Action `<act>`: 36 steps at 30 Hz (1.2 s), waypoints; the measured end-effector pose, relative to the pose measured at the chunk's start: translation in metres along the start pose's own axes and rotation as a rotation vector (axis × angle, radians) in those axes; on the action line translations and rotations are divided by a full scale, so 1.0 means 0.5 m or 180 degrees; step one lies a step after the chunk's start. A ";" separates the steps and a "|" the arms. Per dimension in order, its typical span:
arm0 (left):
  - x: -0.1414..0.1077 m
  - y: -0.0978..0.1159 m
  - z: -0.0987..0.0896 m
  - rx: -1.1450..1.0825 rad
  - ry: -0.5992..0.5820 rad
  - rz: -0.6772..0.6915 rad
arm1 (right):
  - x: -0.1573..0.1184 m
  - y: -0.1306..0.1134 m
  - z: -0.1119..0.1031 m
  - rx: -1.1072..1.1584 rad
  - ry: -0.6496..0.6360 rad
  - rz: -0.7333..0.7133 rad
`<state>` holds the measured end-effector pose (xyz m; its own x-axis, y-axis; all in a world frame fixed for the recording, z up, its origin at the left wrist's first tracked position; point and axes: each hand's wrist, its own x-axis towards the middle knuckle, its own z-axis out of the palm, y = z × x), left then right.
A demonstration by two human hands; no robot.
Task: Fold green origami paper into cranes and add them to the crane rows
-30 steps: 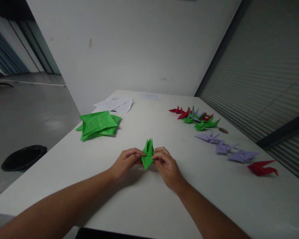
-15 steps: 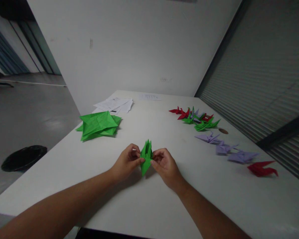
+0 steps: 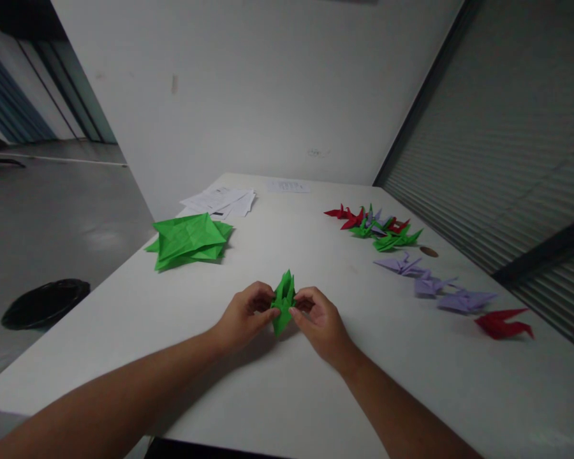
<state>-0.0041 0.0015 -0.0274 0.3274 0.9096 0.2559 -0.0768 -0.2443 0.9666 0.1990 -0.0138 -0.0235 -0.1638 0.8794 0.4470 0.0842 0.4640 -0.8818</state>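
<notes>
Left hand (image 3: pixel 246 315) and right hand (image 3: pixel 321 325) both pinch pointed green folded-paper piece (image 3: pixel 283 309), one per side, above white table (image 3: pixel 306 395).

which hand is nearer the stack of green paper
The left hand. It is to the right of the stack of green paper, nearer the camera; the right hand is farther right, past the folded green piece.

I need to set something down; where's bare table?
Beyond the held green paper, between the green sheets and far cranes; also near right, between right hand and red crane. Crowded: right, along lavender cranes, and far left, with white papers.
</notes>
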 end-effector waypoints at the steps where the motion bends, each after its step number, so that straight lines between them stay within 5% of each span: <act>1: 0.000 0.002 -0.001 0.0083 0.0015 -0.0001 | 0.000 0.000 0.000 -0.0025 -0.0001 -0.0017; 23: 0.004 -0.004 0.004 -0.0169 0.0186 -0.0325 | -0.005 -0.003 0.001 -0.0096 0.0068 0.0049; 30: 0.012 0.005 -0.002 0.0651 0.0490 -0.0193 | -0.010 -0.008 0.000 -0.0413 0.0006 -0.0070; 36: 0.010 0.008 -0.001 0.0789 -0.0002 -0.0168 | -0.004 -0.026 -0.001 -0.0740 -0.0185 -0.0314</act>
<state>-0.0031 0.0050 -0.0225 0.3253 0.9231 0.2049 0.1738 -0.2714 0.9466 0.1987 -0.0217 -0.0128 -0.2380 0.8242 0.5139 0.2877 0.5652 -0.7732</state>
